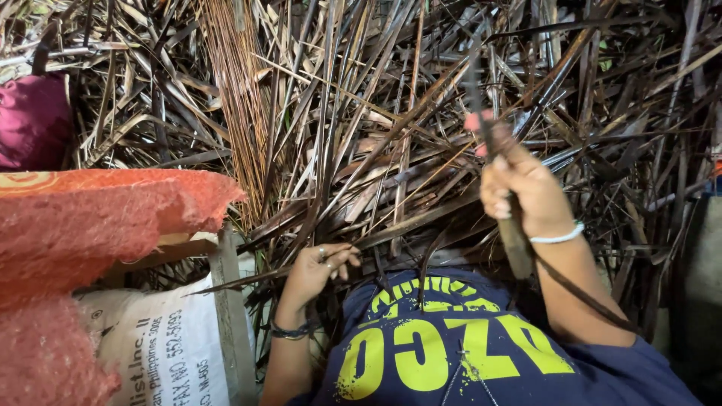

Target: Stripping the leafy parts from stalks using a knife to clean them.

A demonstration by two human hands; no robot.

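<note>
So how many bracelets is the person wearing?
2: a dark bracelet on the left wrist and a white bracelet on the right wrist. More could be hidden.

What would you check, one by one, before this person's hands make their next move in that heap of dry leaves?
1. Right hand grips the knife firmly: ok.
2. Blade direction: cannot tell, blurred.
3. Left hand closed on a dark leaf strip: ok.
4. Left hand apart from the knife: ok.
5. Strip free of the dry leaf pile: not ok, tangled in it.
6. Bundle of thin sticks away from both hands: ok.
</note>
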